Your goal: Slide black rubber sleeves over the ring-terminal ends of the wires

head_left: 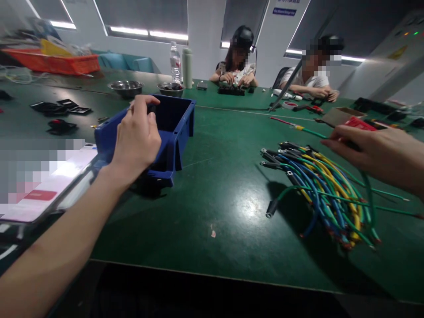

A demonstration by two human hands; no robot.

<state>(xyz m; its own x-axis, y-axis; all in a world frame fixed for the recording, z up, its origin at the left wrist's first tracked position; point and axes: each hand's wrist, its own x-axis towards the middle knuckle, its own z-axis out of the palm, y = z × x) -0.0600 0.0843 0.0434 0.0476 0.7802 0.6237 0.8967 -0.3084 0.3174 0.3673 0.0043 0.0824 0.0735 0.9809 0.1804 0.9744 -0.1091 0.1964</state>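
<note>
My left hand (138, 130) is over the near side of a blue plastic bin (175, 152), its thumb and fingers bent together. Something small and dark shows between the fingertips, too little of it to name. On the right, my right hand (367, 148) pinches a green wire (313, 132) whose free end points left, with yellow and red near its tip. Under that hand lies a bundle of green, blue and yellow wires (331, 194); many have metal ring terminals and black sleeves at their left ends.
A tablet-like screen (56, 187) lies at the left. Black flat parts (61, 108), metal bowls (126, 88), a water bottle (175, 64) and a green flask (187, 68) stand farther off. An orange basket (66, 64) is back left. Two people (236, 73) work across the table.
</note>
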